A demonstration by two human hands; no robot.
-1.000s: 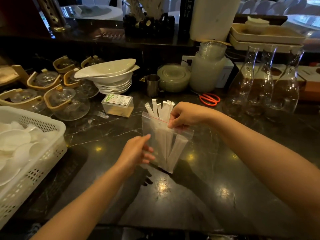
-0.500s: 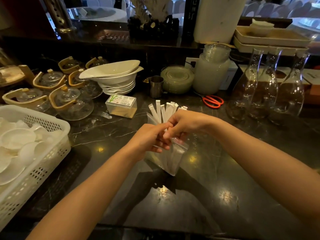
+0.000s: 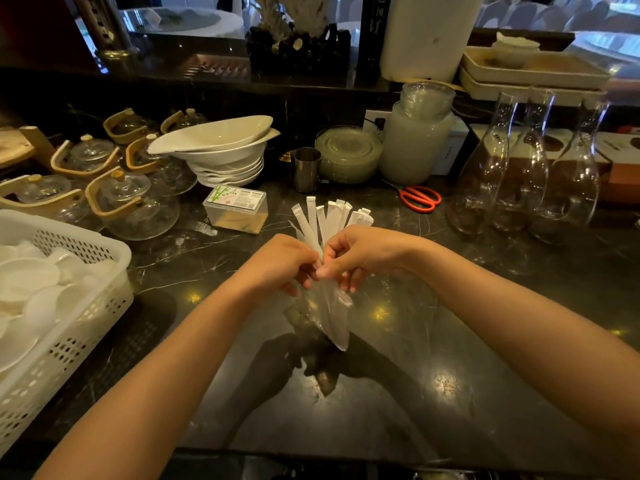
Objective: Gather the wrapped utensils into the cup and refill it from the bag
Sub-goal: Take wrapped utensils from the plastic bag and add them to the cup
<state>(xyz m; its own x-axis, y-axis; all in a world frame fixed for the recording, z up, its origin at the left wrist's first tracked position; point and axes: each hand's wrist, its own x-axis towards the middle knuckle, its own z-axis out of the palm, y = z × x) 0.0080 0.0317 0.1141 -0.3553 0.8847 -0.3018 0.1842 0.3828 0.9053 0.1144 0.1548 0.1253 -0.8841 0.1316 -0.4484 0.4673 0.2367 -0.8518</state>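
Two hands pinching crinkled clear bag point(image 3: 332, 317), slim white paper-wrapped utensils point(image 3: 329, 220) fanned above

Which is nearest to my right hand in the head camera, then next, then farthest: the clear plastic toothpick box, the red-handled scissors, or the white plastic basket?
From the right hand:
1. Clear plastic toothpick box, just up-left, past the left hand.
2. Red-handled scissors, up-right near the glass carafes; close to the box's distance, only slightly farther.
3. White plastic basket, far left edge.

Clear plastic bag point(image 3: 334, 320) hung upright above the counter; white wrapped utensils point(image 3: 327, 218) fanned from its mouth. Steel cup point(image 3: 306, 169) stood behind.
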